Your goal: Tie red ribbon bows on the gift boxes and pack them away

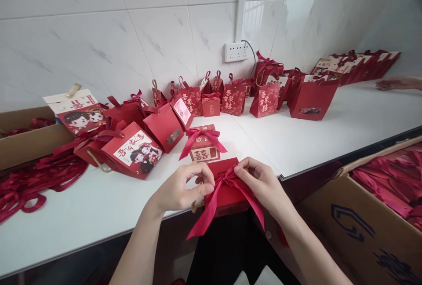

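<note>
The white table [369, 109] leaves room at right between its row of boxes and the front edge. Below that edge, an open carton [316, 219] bears a blue mark. A red gift box [231, 197] sits at the edge between the hands: the right hand [262, 181] pinches its ribbon bow [223, 180]; the left hand [187, 186] half curls beside it, grip unclear. A small box [201, 155] behind reads 囍.
</note>
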Tool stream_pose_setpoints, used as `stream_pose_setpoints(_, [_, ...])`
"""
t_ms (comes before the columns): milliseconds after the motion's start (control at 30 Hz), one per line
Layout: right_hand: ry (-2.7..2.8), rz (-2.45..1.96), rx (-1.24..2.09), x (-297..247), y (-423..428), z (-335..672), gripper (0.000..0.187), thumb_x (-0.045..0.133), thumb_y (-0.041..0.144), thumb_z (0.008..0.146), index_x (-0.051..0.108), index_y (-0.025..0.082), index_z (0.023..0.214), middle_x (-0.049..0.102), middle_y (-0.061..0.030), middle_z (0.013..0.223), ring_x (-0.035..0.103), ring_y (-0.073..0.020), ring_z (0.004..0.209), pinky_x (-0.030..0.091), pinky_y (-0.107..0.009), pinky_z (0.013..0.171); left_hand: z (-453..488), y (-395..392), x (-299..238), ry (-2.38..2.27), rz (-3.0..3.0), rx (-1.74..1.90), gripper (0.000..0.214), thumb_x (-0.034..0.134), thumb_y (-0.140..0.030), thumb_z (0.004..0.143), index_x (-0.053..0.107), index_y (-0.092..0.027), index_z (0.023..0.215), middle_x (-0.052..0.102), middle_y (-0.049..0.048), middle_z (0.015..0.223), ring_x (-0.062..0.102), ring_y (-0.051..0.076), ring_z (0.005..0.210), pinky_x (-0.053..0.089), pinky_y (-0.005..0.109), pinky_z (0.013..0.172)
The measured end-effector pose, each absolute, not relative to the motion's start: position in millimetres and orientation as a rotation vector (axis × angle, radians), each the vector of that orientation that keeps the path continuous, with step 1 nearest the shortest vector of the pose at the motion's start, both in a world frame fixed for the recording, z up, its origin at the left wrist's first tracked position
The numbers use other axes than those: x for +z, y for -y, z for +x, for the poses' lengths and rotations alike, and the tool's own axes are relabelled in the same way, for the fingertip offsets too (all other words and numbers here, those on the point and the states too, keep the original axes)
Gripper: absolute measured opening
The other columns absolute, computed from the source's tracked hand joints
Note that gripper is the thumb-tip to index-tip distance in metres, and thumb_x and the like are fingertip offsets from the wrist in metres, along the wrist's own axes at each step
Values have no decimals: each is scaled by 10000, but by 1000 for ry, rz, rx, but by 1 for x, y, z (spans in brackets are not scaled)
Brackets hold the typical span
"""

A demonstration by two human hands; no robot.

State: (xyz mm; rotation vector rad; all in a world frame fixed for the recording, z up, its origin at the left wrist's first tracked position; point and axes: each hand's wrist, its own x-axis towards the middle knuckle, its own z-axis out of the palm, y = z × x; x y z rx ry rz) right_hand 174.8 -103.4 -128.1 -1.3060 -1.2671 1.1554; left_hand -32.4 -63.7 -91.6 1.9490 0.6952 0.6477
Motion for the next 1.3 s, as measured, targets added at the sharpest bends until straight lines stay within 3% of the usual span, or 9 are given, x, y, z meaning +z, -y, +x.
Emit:
stream_pose_setpoints(133, [1265,-1311,1154,-128,103,175,314,556,484,818,544,180,739,558,-4,659,482,-129,606,376,-251,549,-32,69,-93,-707,1845,622,120,571,-307,831,603,-191,837,549,4,719,492,129,661,396,251,624])
stream_pose_setpoints(400, [1241,-1304,1174,-125,106,173,322,549,488,811,518,182,715,536,2,655,463,-125,605,367,-239,533,-15,85,-114,-1363,1627,1143,154,550,-354,811,544,-203,837,512,-24,690,475,126,626,382,227,594])
stream_pose_setpoints(600, [1255,-1368,1107,-126,109,171,337,515,495,840,515,185,708,549,-7,680,481,-135,625,398,-250,556,-7,107,-108,-1453,1586,1011,379,500,-482,836,411,-195,607,374,-44,557,369,113,541,302,221,520])
stream_pose_setpoints(1100, [848,-1049,1340,-136,110,165,355,678,494,738,522,181,680,551,20,641,483,-104,567,390,-222,532,1,102,-125,-1475,1437,1028,384,445,-456,885,354,-198,616,350,-46,558,341,89,504,298,194,450])
stream_pose_setpoints(1300, [746,-1020,1428,-141,105,168,398,677,508,716,452,191,630,448,49,563,392,-79,470,346,-217,463,3,105,-123,-1483,1489,1012,376,440,-461,883,367,-200,623,357,-48,558,334,87,489,281,202,437])
